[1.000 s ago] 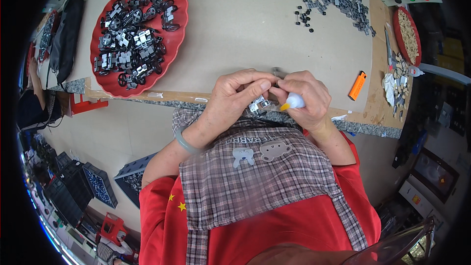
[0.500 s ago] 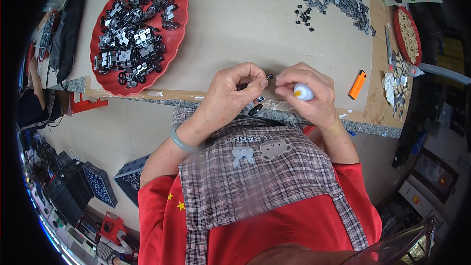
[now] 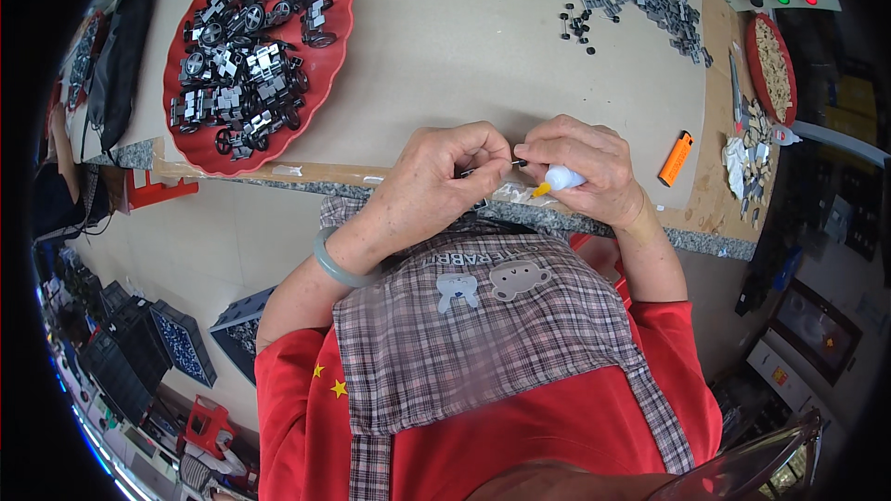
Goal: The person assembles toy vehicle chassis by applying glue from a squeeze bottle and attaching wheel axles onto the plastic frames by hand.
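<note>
At the counter's (image 3: 710, 243) front edge, left hand (image 3: 432, 167) closed round a mostly hidden dark assembly (image 3: 468, 172); small black part (image 3: 520, 162) directly right, between both hands; right hand (image 3: 594, 167) clasps white bottle (image 3: 566, 177), yellow nozzle (image 3: 540, 190) leftward

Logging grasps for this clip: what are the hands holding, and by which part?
Right hand: a white bottle, by its body, yellow tip free. Left hand: a small dark part, mostly hidden; where it is pinched cannot be told.

Pale capital letters (image 3: 464, 264) on plaid apron (image 3: 492, 343); marks on orange lighter (image 3: 676, 160) perhaps print, too small.
</note>
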A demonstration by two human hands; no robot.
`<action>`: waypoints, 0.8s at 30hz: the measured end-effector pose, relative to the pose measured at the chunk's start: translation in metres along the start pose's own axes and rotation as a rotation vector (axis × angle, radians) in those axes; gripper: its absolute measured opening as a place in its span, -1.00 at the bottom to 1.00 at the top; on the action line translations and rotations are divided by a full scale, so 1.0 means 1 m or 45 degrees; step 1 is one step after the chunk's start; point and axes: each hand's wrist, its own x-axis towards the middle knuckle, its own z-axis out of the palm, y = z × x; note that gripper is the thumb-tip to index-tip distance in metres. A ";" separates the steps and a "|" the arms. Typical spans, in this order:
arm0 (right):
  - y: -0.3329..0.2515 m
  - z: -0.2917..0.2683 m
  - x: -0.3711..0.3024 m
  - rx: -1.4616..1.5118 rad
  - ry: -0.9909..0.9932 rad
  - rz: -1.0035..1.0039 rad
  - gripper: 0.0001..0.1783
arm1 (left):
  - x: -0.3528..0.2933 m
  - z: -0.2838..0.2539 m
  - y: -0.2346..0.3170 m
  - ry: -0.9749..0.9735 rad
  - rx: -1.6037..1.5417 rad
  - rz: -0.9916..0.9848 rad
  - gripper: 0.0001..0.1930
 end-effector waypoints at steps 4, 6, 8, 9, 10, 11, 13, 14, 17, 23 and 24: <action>-0.001 0.000 -0.002 -0.005 0.004 0.034 -0.68 | 0.001 0.002 0.002 0.007 0.046 0.018 -0.94; -0.001 0.001 -0.002 -0.011 -0.005 0.063 -0.68 | 0.002 0.004 -0.002 0.042 -0.012 0.061 -0.95; 0.000 0.002 -0.002 -0.041 0.024 0.013 -0.70 | 0.001 0.004 -0.003 0.052 -0.020 0.051 -0.95; -0.001 0.002 -0.002 -0.041 0.023 0.013 -0.70 | 0.000 0.003 -0.004 0.061 -0.027 0.041 -0.96; -0.002 0.001 -0.001 -0.063 0.018 0.003 -0.72 | 0.001 0.004 -0.002 0.061 -0.028 0.040 -0.96; -0.003 0.001 -0.001 -0.085 0.012 -0.007 -0.74 | 0.001 0.004 0.001 0.081 0.042 0.056 -0.96; -0.005 0.001 -0.001 -0.104 0.026 -0.017 -0.75 | 0.000 0.006 0.005 0.103 0.111 0.070 -0.97; -0.005 0.002 -0.001 -0.124 0.041 -0.026 -0.77 | -0.001 0.006 0.006 0.120 0.186 0.131 -0.97; -0.003 0.006 -0.005 -0.033 0.118 -0.011 -0.78 | -0.001 0.010 0.007 0.164 0.295 0.246 -0.97; -0.002 0.009 -0.009 0.086 0.116 0.142 -0.79 | 0.001 0.012 0.005 0.215 0.373 0.359 -0.97; -0.001 0.010 -0.010 0.085 0.117 0.144 -0.79 | 0.001 0.011 0.005 0.209 0.394 0.366 -0.97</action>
